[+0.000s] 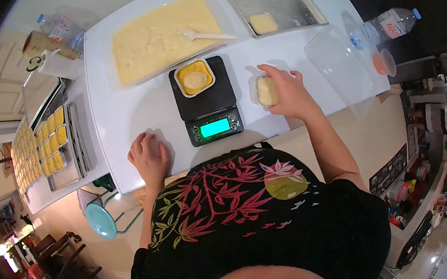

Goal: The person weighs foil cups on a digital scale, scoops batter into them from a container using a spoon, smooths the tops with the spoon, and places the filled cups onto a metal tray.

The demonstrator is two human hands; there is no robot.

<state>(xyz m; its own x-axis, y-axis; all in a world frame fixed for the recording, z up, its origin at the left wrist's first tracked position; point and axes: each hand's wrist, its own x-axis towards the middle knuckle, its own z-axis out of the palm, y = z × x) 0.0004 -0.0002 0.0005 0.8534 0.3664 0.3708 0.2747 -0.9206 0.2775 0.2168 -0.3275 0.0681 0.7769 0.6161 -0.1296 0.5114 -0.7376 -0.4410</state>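
My right hand [290, 93] reaches round a small clear tub [266, 91] of pale yellow filling on the white table, thumb on the near side and fingers on the far side. My left hand [150, 157] rests at the table's front edge, its fingers loosely bent and apart, holding nothing. Between the hands stands a black kitchen scale [210, 96] with a lit green display, its digits unreadable. On its plate sits a small square foil-like cup [194, 78] holding deeper yellow content with a paler dollop in the middle.
Behind the scale lies a large clear tray [118, 75] of pale yellow mixture with a white spoon [210, 36]. A metal tray [299, 10] holds filled tubs at the back right, near a clear plastic lid [331, 63] and a water bottle [393, 25]. Several filled cups [50, 133] stand at left.
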